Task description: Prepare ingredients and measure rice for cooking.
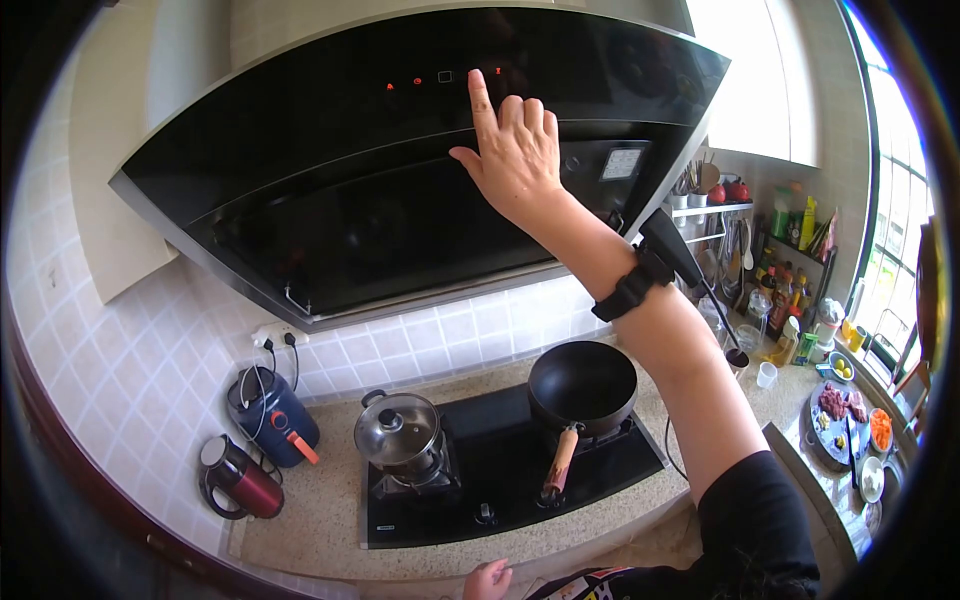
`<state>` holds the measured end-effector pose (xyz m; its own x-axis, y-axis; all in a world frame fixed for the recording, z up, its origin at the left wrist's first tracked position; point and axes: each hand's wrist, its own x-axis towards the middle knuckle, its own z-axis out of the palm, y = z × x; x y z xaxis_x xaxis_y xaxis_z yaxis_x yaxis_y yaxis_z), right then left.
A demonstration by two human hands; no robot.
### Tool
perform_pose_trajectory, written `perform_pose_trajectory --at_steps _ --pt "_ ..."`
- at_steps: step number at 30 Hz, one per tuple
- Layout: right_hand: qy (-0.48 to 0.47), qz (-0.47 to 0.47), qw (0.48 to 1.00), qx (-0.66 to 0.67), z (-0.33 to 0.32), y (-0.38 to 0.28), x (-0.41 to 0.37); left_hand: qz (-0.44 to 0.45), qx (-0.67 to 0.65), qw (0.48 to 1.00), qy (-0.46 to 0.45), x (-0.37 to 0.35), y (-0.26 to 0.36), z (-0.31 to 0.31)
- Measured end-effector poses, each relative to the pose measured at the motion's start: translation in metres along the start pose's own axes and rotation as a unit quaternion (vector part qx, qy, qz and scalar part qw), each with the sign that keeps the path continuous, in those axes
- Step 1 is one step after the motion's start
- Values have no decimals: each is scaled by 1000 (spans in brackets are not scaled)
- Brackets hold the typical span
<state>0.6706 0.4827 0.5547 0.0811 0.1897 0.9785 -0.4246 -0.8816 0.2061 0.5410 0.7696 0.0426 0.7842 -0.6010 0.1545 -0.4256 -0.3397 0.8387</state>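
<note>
My right hand (pixel 520 160) is raised to the black range hood (pixel 400 200) above the counter, with its back towards me and a black wristband (pixel 633 290) on the wrist. My index finger (pixel 481 100) is stretched straight up, its tip over the glass control strip, between a small square outline (pixel 445 77) and a red lit symbol (pixel 498 71); whether the skin is actually pressing the glass, I can't tell. My thumb (pixel 464 156) juts out to the left, well apart from the index finger, while my other three fingers are folded in close together; I see nothing gripped there. Down at the bottom edge, my left hand (pixel 488 580) shows only partly, its fingers bent, and I can't tell whether they close on anything. It is nearest the front edge of the counter. Beyond it, on the black cooktop (pixel 505 490), stand a glass-lidded pot (pixel 398 435) and a wok (pixel 585 385).
</note>
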Motion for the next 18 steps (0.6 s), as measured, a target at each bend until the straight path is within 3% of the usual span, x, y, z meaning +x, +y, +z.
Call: perform_pose_trajectory --at_steps 4,6,8,12,15,16,18 --pt "-30 9 998 49 -15 2 -8 14 4 1000 2 3 -1 1" --pt "-30 -8 997 64 -25 3 -22 66 -6 997 34 5 -10 6" --pt "-40 -21 996 83 -38 5 -44 32 -14 999 18 9 -17 6" --pt "-167 -59 976 127 -79 20 -105 -10 -76 996 34 26 -9 0" --pt "-291 -28 946 141 -116 36 -165 13 -187 979 81 51 -4 0" --pt "-333 -14 932 141 -129 41 -187 -44 -167 984 40 60 -5 -5" --pt "-363 18 920 144 -150 54 -241 -47 -219 974 35 78 15 -3"
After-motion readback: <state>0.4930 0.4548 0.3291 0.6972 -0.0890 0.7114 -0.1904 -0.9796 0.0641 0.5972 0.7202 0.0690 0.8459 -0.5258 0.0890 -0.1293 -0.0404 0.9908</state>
